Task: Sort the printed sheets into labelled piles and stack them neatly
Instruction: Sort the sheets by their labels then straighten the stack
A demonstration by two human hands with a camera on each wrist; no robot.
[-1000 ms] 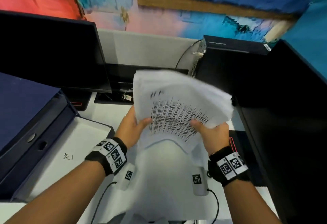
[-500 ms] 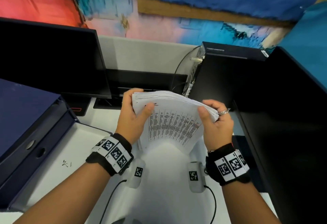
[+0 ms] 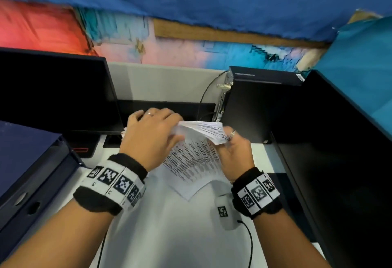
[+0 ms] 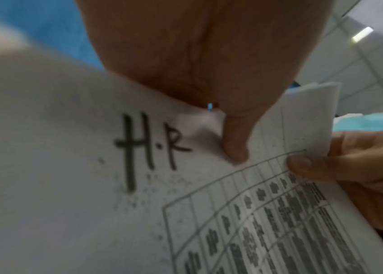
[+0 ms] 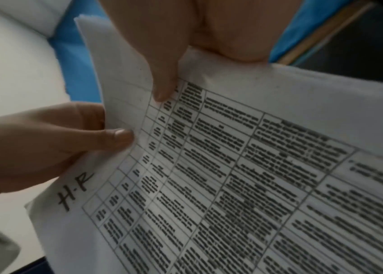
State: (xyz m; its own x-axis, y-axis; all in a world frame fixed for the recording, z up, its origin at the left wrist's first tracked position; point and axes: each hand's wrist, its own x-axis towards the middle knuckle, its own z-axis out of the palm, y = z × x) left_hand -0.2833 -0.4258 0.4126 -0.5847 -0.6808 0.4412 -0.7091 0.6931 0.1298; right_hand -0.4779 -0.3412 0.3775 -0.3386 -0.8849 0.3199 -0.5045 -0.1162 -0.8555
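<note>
A stack of printed sheets (image 3: 195, 157) with dense tables hangs above the white desk (image 3: 169, 236), held by both hands. My left hand (image 3: 154, 134) curls over the stack's top left, its thumb (image 4: 234, 148) pressing the front sheet beside a handwritten "H.R" label (image 4: 153, 148). My right hand (image 3: 233, 151) pinches the right edge, thumb (image 5: 162, 87) on the table print and fingers behind. The upper edges of the sheets (image 3: 203, 127) fan out between the hands. In the right wrist view the "H.R" label (image 5: 75, 191) sits at the sheet's corner near the left hand (image 5: 56, 144).
A dark monitor (image 3: 53, 89) stands at the back left, with dark blue box files (image 3: 27, 161) in front of it. A black computer tower (image 3: 261, 102) and a large black panel (image 3: 339, 161) close off the right side. A grey partition (image 3: 161, 81) runs behind.
The stack, held up and fanned towards me a second ago, has tipped forward and come lower. My left hand has slid from the left edge up over the top.
</note>
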